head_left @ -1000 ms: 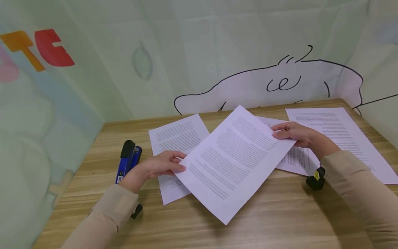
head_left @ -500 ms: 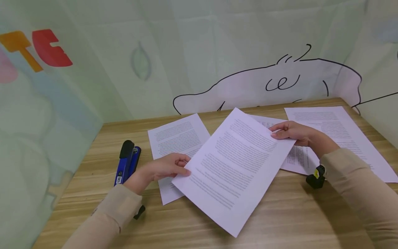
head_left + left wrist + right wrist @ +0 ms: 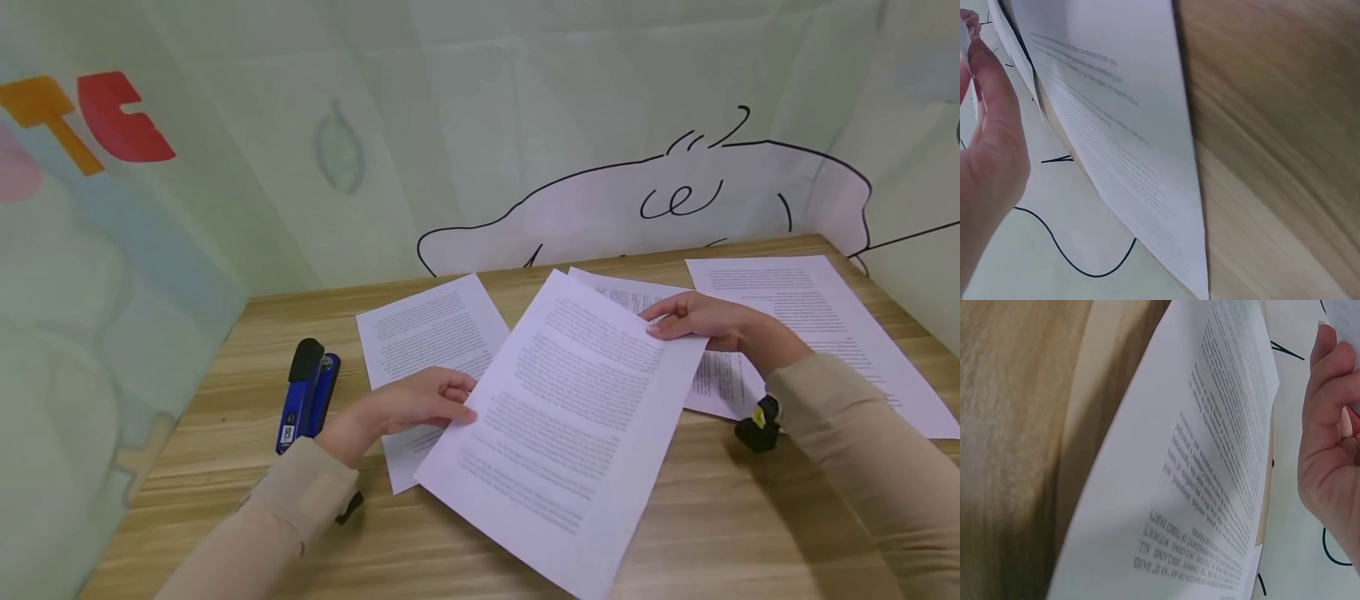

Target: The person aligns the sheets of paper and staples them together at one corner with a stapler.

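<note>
A printed sheet of paper is held tilted above the table between both hands. My left hand pinches its left edge, thumb on top. At the upper right edge my right hand pinches it the same way. Behind the left hand a second printed sheet lies flat, partly covered. Another sheet lies under the right hand, partly hidden by the held paper. In the left wrist view the left hand shows at the edge, and the right hand shows in the right wrist view.
A blue and black stapler lies on the wooden table, left of the left hand. One more printed sheet lies at the far right, near the table's edge. A printed cloth hangs behind the table.
The held sheet has turned to stand more upright in view, its lower corner moving toward me and to the right. My left hand has shifted right with it; the right hand has barely moved.
</note>
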Available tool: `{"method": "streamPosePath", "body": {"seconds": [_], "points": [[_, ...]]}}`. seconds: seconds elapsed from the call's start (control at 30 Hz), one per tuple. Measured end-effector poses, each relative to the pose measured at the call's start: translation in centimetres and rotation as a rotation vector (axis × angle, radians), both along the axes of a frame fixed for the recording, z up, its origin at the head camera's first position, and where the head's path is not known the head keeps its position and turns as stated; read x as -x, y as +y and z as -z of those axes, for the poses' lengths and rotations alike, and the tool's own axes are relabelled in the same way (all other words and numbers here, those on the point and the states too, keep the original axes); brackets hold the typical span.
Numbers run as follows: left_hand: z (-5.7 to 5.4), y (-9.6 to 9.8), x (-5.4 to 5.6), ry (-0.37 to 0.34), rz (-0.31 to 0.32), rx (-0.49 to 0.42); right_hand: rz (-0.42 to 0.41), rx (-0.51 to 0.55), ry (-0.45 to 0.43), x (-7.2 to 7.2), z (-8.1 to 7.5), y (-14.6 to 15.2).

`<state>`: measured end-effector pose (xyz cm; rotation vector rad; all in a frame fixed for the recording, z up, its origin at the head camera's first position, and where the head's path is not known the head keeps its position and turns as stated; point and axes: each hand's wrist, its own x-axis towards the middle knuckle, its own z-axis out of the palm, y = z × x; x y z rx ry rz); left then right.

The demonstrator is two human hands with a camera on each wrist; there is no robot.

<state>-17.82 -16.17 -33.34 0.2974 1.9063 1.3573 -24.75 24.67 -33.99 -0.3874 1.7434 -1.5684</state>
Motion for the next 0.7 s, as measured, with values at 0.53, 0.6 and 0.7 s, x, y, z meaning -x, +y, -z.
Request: {"method": "streamPosePath", "body": {"seconds": [0.53,0.6,0.7], "points": [[-0.2,2.8,0.2,-0.006,0.024,-0.077,-0.12,-0.033,0.036,0.0,-0.1,-1.9],[-0.1,3.0,0.2,-0.009,0.012,-0.077,-0.092,-0.055,0.025,0.0,-0.2,-2.0],[-0.1,3.1,0.1,-0.011,-0.019,-0.069,-0.037,-0.108,0.021,-0.1,-0.5,-1.9]]}}
